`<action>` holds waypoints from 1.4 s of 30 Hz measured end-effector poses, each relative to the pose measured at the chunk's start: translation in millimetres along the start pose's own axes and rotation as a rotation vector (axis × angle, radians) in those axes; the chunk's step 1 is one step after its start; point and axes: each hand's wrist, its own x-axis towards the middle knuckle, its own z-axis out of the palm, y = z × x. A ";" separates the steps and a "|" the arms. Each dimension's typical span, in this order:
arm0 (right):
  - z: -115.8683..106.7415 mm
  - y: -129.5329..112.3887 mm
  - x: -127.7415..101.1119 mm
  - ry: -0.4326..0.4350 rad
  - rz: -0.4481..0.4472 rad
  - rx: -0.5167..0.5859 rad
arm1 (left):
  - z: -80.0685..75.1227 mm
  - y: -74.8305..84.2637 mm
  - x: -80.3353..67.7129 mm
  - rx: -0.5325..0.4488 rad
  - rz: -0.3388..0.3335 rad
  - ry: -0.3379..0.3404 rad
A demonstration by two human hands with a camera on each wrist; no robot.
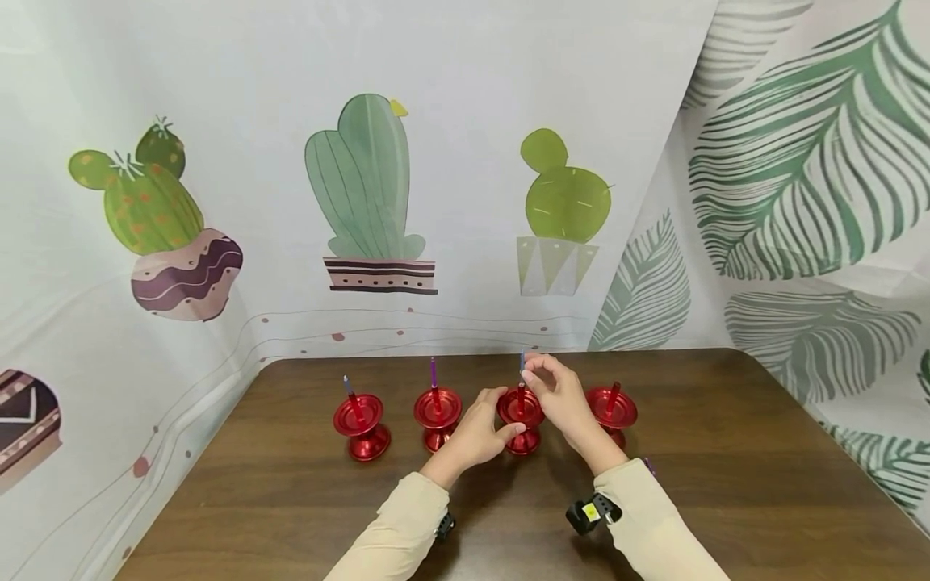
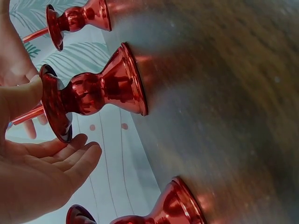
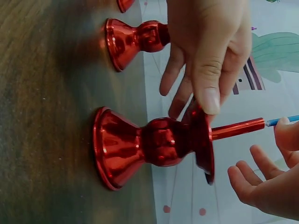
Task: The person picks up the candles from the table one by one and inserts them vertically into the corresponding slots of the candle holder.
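Four red holders are standing in a row across the middle of the head view, and the work is looking about halfway along: the first holder (image 1: 361, 428) at the left is carrying a candle (image 1: 348, 386) with a bluish tip, the second holder (image 1: 437, 418) a purple candle (image 1: 433, 373), while the fourth holder (image 1: 613, 413) at the right is showing only its red tube, so it is probably still waiting. The third holder (image 1: 520, 420), at the centre of the frame, is the one being handled. The left hand (image 1: 479, 432) is steadying it, thumb pressing on the dish rim and the other fingers lying straight and loose beside it. The right hand (image 1: 559, 395) is pinching a blue candle (image 3: 283, 120) at its tip, where it is sticking out of the holder's tube (image 3: 237, 129); how deep it is sitting I cannot tell. The holders are looking like polished red metal, glossy and mirror-bright, waisted like an hourglass with a flared foot and a shallow dish on top. The table (image 1: 726, 468) is dark brown wood grain, matte, with a rounded corner at the right of the frame. Behind it a thin printed sheet (image 1: 465, 81) with cacti and leaves is hanging, creased and slightly shiny.
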 end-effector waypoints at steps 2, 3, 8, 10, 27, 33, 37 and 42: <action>1.1 2.5 -0.4 0.002 0.000 0.004 | 0.2 0.4 -0.4 -0.001 -0.001 -0.002; 1.5 3.8 -0.6 0.004 0.002 0.004 | 0.3 0.5 -0.6 -0.001 -0.002 -0.002; 2.5 8.1 -0.7 0.004 -0.007 0.005 | 0.3 0.8 -1.2 -0.005 -0.005 -0.007; 2.6 8.8 -0.7 0.000 -0.018 0.005 | 0.1 1.1 -1.3 -0.004 -0.006 -0.008; 5.5 -23.5 -14.0 -0.042 -0.128 -0.130 | -0.2 1.0 -1.5 -0.008 0.007 -0.002; 7.2 -19.3 -14.1 -0.037 -0.164 -0.127 | 0.2 0.6 -0.9 -0.008 0.008 -0.004; 8.7 -11.1 -12.5 -0.046 -0.141 -0.075 | 0.4 -0.2 -0.4 0.002 0.010 0.001; 7.3 9.5 -6.3 -0.065 -0.068 -0.003 | 0.1 -0.6 0.2 0.007 0.014 0.000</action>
